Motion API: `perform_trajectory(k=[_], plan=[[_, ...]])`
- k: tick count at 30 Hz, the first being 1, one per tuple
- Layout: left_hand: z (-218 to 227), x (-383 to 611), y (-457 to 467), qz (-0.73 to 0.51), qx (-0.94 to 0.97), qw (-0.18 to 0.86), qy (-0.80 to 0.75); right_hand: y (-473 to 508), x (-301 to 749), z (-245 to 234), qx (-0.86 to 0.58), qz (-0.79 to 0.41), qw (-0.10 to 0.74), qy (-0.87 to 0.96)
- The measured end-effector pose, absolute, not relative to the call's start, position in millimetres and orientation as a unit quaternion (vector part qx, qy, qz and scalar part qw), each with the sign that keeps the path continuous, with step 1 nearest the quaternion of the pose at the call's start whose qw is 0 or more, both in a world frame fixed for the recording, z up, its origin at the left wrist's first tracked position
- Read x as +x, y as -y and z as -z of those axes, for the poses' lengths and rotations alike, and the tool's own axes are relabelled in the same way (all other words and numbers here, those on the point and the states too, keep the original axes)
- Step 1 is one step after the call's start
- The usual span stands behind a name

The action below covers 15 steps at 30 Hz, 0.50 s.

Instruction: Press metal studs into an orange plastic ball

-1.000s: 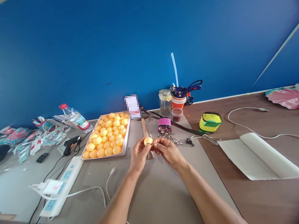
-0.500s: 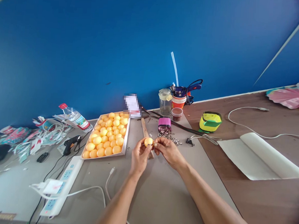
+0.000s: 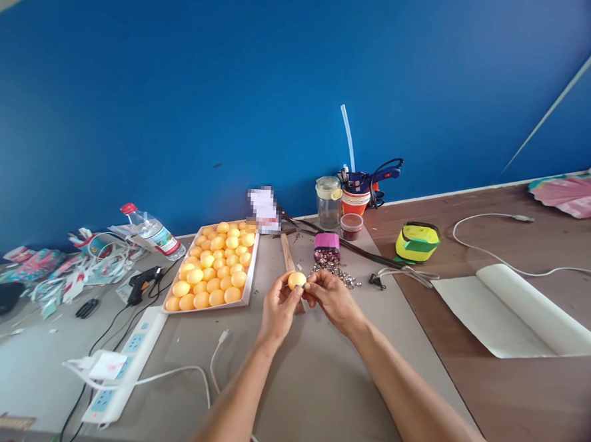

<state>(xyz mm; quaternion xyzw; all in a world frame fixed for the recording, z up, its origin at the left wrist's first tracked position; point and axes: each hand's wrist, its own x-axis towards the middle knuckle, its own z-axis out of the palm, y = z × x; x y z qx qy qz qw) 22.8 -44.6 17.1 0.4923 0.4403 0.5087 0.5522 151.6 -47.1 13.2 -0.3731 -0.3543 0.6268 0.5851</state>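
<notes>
An orange ping-pong ball (image 3: 296,280) is pinched between the thumb and fingers of my left hand (image 3: 279,307). The fingertips of my right hand (image 3: 338,303) are closed in a pinch against the ball's right side; whatever small thing they hold is too small to make out. Under the hands lies a wooden stick (image 3: 287,252), its near part partly covered. Just beyond my right hand, a magenta container (image 3: 327,241) lies with small shiny metal pieces (image 3: 340,272) spilling from it. To the left, a shallow white box (image 3: 250,278) is filled with many similar orange balls (image 3: 201,300).
A power strip (image 3: 143,337) with white cables, a glue gun (image 3: 141,283) and a water bottle (image 3: 154,232) are on the left. At the back stand a jar (image 3: 328,206) and stacked cups (image 3: 355,201). A yellow container (image 3: 417,242) and a paper roll (image 3: 535,315) lie right.
Both hands stay at the ball with almost the same grip. The whole view has shifted slightly.
</notes>
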Motion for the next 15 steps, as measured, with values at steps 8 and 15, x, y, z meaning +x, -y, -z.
perform_trajectory(k=[8,15], plan=[[-26,18,35,-0.538,0.372,0.656,-0.377,42,179,-8,-0.653,-0.302,0.437,0.539],[-19,22,38,-0.536,0.425,0.594,-0.423,48,171,-8,-0.718,-0.084,0.161,0.672]])
